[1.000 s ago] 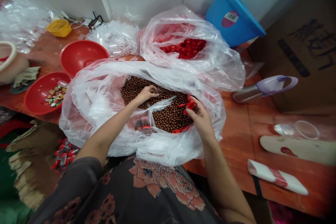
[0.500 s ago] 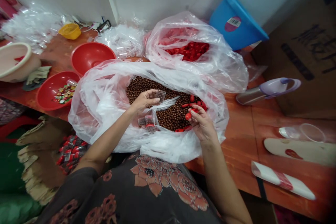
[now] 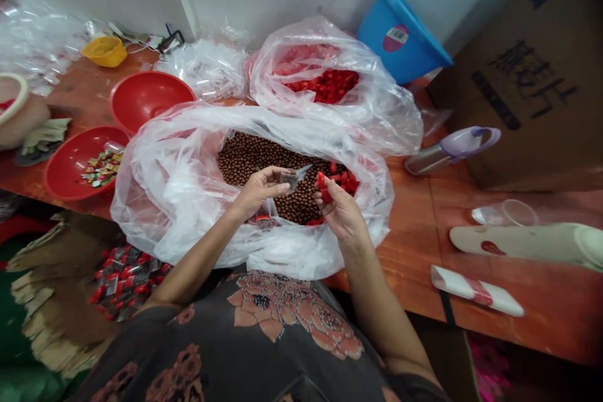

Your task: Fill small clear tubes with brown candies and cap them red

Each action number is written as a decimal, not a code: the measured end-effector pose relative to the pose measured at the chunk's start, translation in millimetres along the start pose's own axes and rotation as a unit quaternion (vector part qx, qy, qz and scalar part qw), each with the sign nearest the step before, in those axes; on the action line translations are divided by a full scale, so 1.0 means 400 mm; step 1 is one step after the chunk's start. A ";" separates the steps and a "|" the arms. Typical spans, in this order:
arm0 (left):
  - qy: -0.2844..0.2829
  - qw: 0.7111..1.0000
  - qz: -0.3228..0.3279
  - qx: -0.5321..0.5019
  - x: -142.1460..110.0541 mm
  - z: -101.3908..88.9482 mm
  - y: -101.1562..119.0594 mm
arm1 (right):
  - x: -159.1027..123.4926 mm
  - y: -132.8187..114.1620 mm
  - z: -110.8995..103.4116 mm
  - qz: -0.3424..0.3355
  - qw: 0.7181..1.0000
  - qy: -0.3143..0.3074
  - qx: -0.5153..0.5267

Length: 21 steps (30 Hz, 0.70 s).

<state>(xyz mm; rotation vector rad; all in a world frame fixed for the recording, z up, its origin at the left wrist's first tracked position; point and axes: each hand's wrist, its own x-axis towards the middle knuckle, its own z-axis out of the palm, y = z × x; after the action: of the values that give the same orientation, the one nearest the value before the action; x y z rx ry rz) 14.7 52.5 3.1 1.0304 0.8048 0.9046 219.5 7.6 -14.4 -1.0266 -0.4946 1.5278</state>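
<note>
My left hand (image 3: 260,192) pinches a small clear plastic packet (image 3: 293,178) above a mass of round brown balls (image 3: 249,160). The balls lie in a large clear plastic bag (image 3: 160,201), whose folds surround them. My right hand (image 3: 340,208) holds a few glossy red pieces (image 3: 323,186) between its fingers, close to the packet. More red pieces (image 3: 347,181) lie on the balls just beyond that hand. A small filled packet (image 3: 264,221) shows under my left wrist, partly hidden.
A second clear bag of red pieces (image 3: 327,85) stands beyond on the orange wooden table (image 3: 414,251). Two red bowls (image 3: 151,100) lie left, one holding wrapped sweets (image 3: 101,168). Loose clear packets (image 3: 202,69), a blue bucket (image 3: 396,34) and a cardboard box (image 3: 518,81) surround them.
My hands have drawn closer together above the balls. The left hand has raised the clear packet, and the right hand has lifted red pieces. The camera view has shifted slightly.
</note>
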 end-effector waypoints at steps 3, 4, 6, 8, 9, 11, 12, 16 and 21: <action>-0.002 1.000 -0.009 -0.011 -0.006 0.010 -0.009 | -0.013 -0.007 0.010 0.015 0.999 -0.027 -0.010; -0.004 1.000 -0.011 -0.012 -0.009 0.014 -0.012 | -0.019 -0.010 0.013 0.018 0.999 -0.030 -0.014; -0.011 1.000 -0.017 -0.010 -0.015 0.021 -0.014 | -0.028 -0.013 0.016 0.022 0.999 -0.035 -0.014; -0.022 0.999 -0.028 -0.002 -0.023 0.027 -0.016 | -0.036 -0.014 0.017 0.021 0.999 -0.044 -0.016; -0.025 0.999 -0.036 0.004 -0.027 0.030 -0.017 | -0.039 -0.014 0.017 0.017 0.999 -0.046 -0.020; -0.031 0.998 -0.058 0.014 -0.037 0.034 -0.020 | -0.041 -0.013 0.012 0.004 0.999 -0.043 -0.030; -0.033 0.997 -0.068 0.015 -0.042 0.036 -0.022 | -0.040 -0.013 0.009 -0.003 0.999 -0.039 -0.034; -0.042 0.994 -0.104 0.012 -0.061 0.042 -0.023 | -0.032 -0.016 -0.012 -0.005 0.999 -0.038 -0.025; -0.034 0.989 -0.139 0.036 -0.077 0.049 -0.022 | -0.032 -0.013 -0.024 -0.020 0.999 -0.028 -0.004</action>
<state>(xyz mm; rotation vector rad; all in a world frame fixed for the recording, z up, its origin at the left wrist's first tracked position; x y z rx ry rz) 21.4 15.7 5.0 0.9768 0.9029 0.6041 229.7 -5.3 -11.1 -0.9765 -0.5576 1.5239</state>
